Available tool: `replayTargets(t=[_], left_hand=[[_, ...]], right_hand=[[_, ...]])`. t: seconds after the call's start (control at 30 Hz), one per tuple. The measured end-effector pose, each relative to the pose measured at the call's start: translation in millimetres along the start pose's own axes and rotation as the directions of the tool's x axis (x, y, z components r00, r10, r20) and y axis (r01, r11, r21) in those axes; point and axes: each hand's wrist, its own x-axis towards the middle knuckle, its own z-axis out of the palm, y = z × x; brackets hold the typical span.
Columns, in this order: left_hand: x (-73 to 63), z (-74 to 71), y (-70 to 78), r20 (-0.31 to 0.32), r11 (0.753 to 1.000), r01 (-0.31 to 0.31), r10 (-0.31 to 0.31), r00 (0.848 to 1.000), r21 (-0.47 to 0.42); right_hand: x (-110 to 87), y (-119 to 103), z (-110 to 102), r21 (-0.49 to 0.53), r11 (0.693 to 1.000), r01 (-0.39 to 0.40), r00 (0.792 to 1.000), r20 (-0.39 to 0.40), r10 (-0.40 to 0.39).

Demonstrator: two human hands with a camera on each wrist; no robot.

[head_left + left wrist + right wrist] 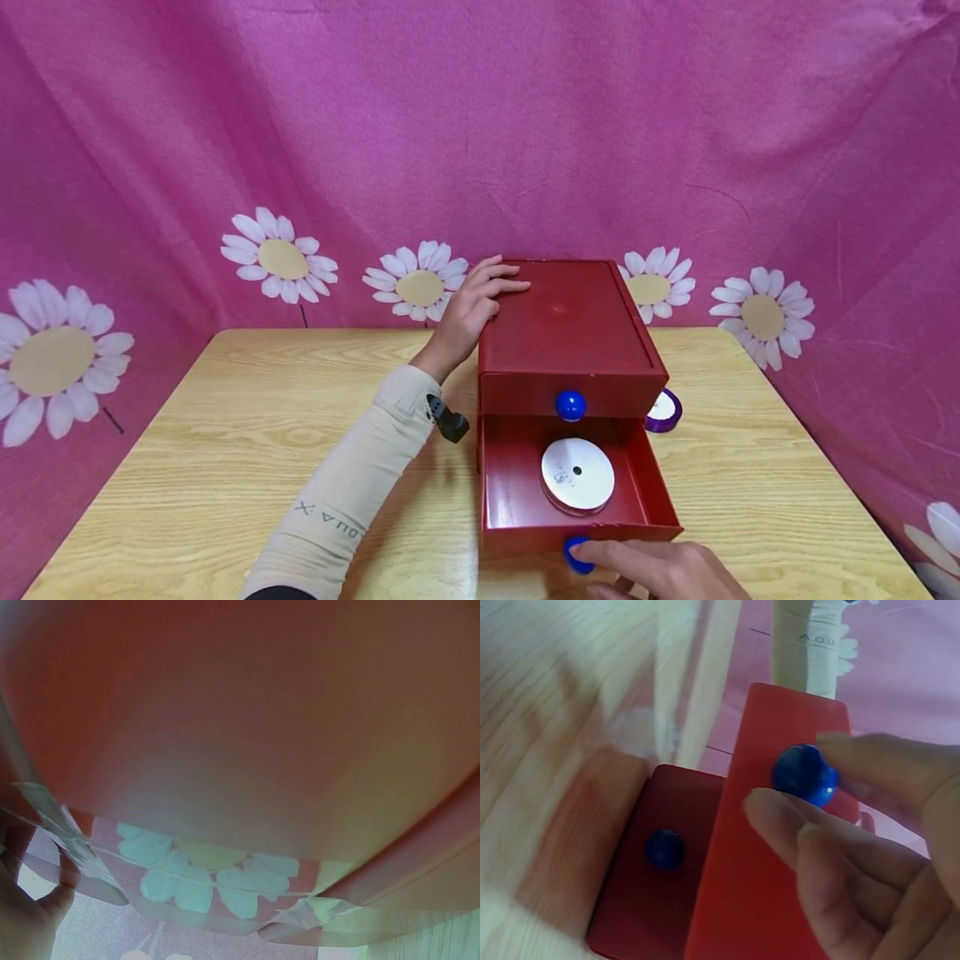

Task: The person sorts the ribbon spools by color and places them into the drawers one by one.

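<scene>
The red cabinet (566, 333) stands on the tabletop (262, 425), right of its middle and close to its back edge. My left hand (467, 317) rests on the cabinet's top at its left side, the fingers rather straight and a little apart. With my right hand (667, 568) I pinch the lower blue knob (577, 556), thumb and finger on either side. The lower drawer (510, 500) is pulled out toward the tabletop's front edge, and a white spool (588, 485) lies flat inside. A purple-rimmed spool (666, 417) (partly hidden) is beside the cabinet, toward the tabletop's right edge.

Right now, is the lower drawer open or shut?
Open: the lower drawer juts out past the upper drawer, with a white spool visible inside.
</scene>
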Motion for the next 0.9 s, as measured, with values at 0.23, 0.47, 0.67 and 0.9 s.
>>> replayTargets(t=[0.23, 0.47, 0.67, 0.9], left_hand=[[-0.2, 0.2, -8.6, -0.006, 0.999, -0.025, 0.026, 1.000, 0.031], [1.1, 0.5, -8.7, 0.000, 0.998, -0.045, 0.045, 0.999, 0.040], [1.2, 0.2, -8.3, -0.004, 0.998, -0.029, 0.029, 1.000, 0.047], [0.3, 1.2, -10.1, -0.007, 0.999, -0.035, 0.035, 0.999, 0.007]], right_hand=[[8.0, 2.2, -1.3, -0.082, 0.990, 0.113, 0.989, -0.083, -0.120], [15.9, 4.9, -2.8, -0.081, 0.987, 0.141, 0.985, -0.092, -0.148], [21.1, 6.4, -6.6, -0.097, 0.979, 0.178, 0.977, -0.102, -0.188], [22.2, 6.9, -9.2, -0.093, 0.976, 0.198, 0.975, -0.084, -0.206]])
